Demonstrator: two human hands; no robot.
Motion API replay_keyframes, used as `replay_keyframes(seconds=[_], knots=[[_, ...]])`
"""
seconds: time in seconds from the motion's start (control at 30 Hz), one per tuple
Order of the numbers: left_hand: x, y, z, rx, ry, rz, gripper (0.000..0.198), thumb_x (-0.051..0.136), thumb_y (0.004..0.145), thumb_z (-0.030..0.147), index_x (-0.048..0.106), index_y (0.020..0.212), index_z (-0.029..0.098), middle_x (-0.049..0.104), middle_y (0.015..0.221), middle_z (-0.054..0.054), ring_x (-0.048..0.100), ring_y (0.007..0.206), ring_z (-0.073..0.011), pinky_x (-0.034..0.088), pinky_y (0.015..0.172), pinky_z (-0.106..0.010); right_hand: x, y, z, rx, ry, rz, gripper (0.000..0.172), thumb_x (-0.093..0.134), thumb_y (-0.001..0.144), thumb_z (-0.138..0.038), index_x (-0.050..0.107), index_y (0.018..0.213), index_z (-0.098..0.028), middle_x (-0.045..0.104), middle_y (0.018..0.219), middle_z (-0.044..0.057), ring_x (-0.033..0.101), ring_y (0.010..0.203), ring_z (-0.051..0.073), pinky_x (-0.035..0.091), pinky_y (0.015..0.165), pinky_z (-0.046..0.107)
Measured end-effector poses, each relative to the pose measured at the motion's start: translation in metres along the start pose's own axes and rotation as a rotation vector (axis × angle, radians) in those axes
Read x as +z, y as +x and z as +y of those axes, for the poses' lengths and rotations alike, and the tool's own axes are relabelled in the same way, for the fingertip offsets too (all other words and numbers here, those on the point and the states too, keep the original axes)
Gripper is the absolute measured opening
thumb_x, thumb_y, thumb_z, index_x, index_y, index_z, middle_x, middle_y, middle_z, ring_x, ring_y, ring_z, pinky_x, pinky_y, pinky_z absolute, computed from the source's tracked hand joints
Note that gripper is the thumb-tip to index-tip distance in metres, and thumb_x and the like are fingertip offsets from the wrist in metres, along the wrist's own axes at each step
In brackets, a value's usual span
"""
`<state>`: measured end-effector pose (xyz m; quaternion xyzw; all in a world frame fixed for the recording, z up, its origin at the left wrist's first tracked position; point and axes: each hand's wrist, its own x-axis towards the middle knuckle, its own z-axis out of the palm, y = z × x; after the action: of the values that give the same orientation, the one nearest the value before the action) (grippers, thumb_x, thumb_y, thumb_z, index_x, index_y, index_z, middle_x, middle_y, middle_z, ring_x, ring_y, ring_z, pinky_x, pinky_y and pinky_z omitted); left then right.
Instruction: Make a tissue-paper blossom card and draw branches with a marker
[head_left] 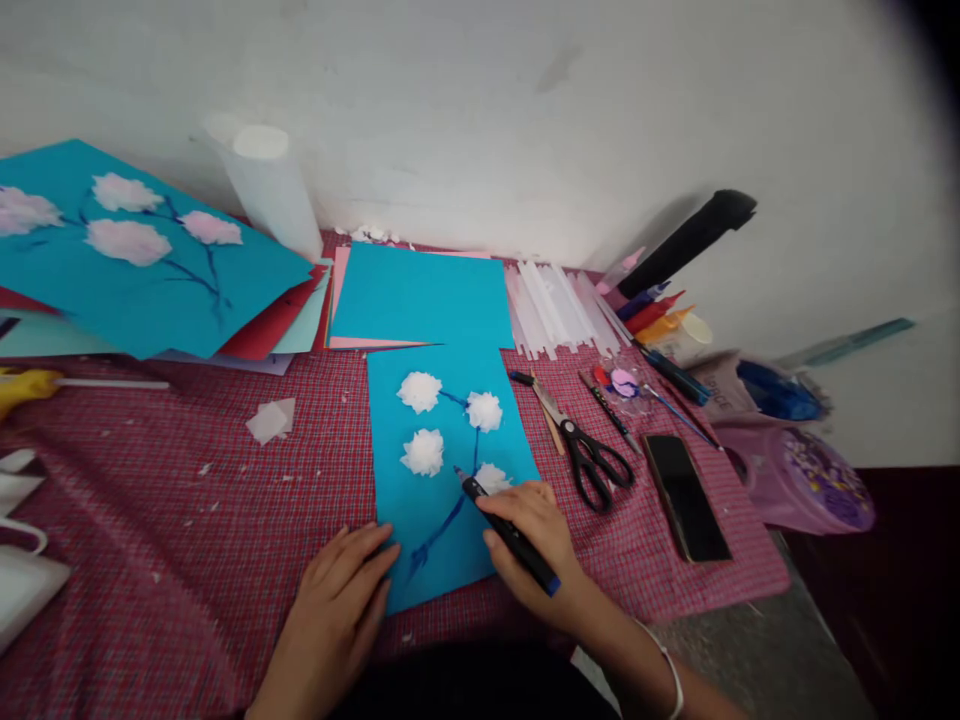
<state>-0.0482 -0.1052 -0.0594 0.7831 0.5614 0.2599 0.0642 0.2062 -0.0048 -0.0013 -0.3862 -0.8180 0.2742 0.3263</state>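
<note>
My right hand (pixel 540 545) grips a black marker (pixel 517 545) with a blue end cap, its tip close over a blue sheet of paper (pixel 405 510). On that sheet are several white crumpled-paper flowers (pixel 424 452) and a dark blue drawn branch (pixel 450 518). One flower at the right is partly covered by my right hand. My left hand (pixel 341 590) lies flat with fingers stretched, the fingertips on the sheet's lower left edge. Whether the marker tip touches the paper, I cannot tell.
Black-handled scissors (pixel 592 455), a phone (pixel 686 497) and paint tubes (pixel 664 318) lie to the right. Behind are stacked blue paper (pixel 420 295) and glue sticks (pixel 555 305). At left stand a finished-looking flower picture (pixel 150 290), a white roll (pixel 277 195) and a yellow glue gun (pixel 26 388).
</note>
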Motion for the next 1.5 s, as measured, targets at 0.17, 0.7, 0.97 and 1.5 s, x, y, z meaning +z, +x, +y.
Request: replay_keyframes(seconds=[0.17,0.7,0.97,1.5], knots=[[0.000,0.002,-0.001,0.021,0.012,0.020,0.027,0.048,0.097,0.020,0.061,0.120,0.023,0.063,0.129,-0.005,0.059,0.118,-0.0205,0.044,0.105,-0.039,0.005,0.002,-0.001,-0.011,-0.032,-0.029,0.030,0.059,0.088,-0.018,0.059,0.117,-0.028,0.071,0.094,0.004,0.066,0.087,0.022,0.042,0.083,0.043],[-0.003,0.008,-0.004,0.114,0.075,0.079,0.027,0.046,0.096,0.023,0.065,0.115,0.024,0.068,0.121,-0.003,0.064,0.110,-0.0176,0.052,0.094,-0.033,0.000,0.010,-0.001,-0.009,-0.050,-0.091,0.035,0.057,0.088,-0.015,0.060,0.121,-0.028,0.070,0.099,0.005,0.065,0.092,0.022,0.041,0.085,0.042],[-0.004,0.013,-0.006,0.150,0.099,0.102,0.026,0.045,0.096,0.023,0.065,0.112,0.023,0.069,0.118,-0.003,0.065,0.107,-0.0174,0.051,0.092,-0.033,0.002,0.013,0.003,-0.011,-0.070,-0.152,0.032,0.056,0.091,-0.019,0.060,0.121,-0.028,0.070,0.102,0.006,0.064,0.093,0.022,0.040,0.086,0.044],[-0.001,0.007,-0.007,0.106,0.072,0.047,0.029,0.047,0.095,0.023,0.063,0.119,0.022,0.066,0.123,-0.003,0.062,0.113,-0.0174,0.045,0.102,-0.032,0.002,0.016,0.004,0.003,-0.051,-0.180,0.033,0.056,0.091,-0.018,0.059,0.123,-0.027,0.070,0.106,0.006,0.063,0.099,0.022,0.038,0.088,0.043]])
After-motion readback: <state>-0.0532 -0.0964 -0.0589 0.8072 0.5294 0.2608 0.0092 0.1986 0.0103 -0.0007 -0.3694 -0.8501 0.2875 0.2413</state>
